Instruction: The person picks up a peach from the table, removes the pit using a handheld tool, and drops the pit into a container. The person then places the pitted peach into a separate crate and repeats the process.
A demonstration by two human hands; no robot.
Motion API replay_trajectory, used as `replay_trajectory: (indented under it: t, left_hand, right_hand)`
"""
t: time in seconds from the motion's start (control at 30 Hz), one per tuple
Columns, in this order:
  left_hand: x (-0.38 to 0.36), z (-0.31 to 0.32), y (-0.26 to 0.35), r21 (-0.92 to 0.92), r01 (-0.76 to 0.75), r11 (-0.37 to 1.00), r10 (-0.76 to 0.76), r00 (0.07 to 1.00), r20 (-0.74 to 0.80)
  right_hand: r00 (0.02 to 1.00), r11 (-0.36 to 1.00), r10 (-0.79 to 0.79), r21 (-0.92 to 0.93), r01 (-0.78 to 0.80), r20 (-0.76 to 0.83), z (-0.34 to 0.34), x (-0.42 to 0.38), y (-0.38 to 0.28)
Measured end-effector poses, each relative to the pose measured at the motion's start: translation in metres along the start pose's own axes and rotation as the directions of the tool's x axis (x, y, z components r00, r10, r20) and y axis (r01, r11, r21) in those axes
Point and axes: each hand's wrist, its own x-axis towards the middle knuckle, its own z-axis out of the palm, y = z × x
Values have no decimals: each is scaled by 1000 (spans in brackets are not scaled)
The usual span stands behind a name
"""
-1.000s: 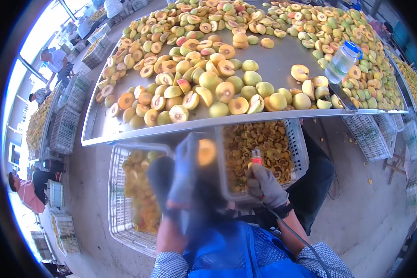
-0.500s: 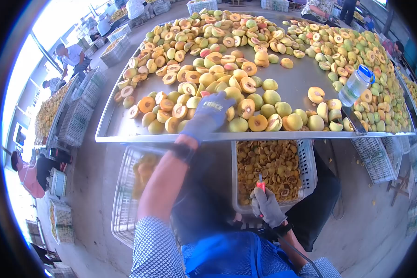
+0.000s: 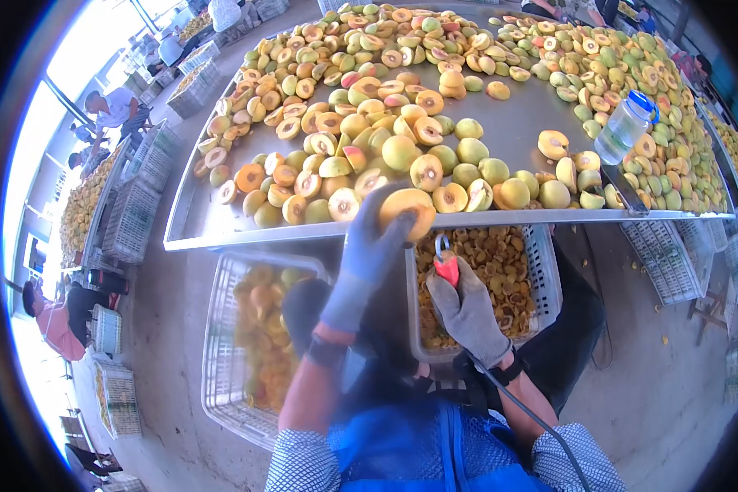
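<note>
My left hand (image 3: 371, 246), in a grey-blue glove, grips a halved peach (image 3: 407, 211) just below the front edge of the steel table (image 3: 221, 234). My right hand (image 3: 467, 312), in a grey glove, holds a red-handled corded pitting tool (image 3: 445, 264) with its metal loop pointing up, a short way under the peach half. Both hands hover over a white crate of pits (image 3: 525, 279). Many whole and halved peaches (image 3: 402, 148) cover the table.
A white crate of pitted peach halves (image 3: 258, 328) stands on the floor at my left. A plastic water bottle (image 3: 623, 127) lies on the table's right side. More crates (image 3: 672, 262) sit at the right, and other people (image 3: 111, 107) work at left tables.
My left hand has come back from the peach pile on the table with a peach half. My right hand has lifted the tool up toward the fruit.
</note>
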Motion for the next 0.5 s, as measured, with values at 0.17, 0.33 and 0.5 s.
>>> replay_trajectory:
  t: [0.17,0.33,0.5]
  left_hand:
    - [-30,18,-37,-154,28,988,-33,999,-29]
    - [-31,30,-46,-82,-70,994,59,990,-131]
    - [-36,40,-49,-106,-1,994,-16,987,-159]
  right_hand:
    - [996,959,-66,-281,45,-64,2,-3,9]
    - [998,923,49,-380,-64,-49,5,-14,11]
    - [998,943,19,-330,-38,-61,4,-16,16]
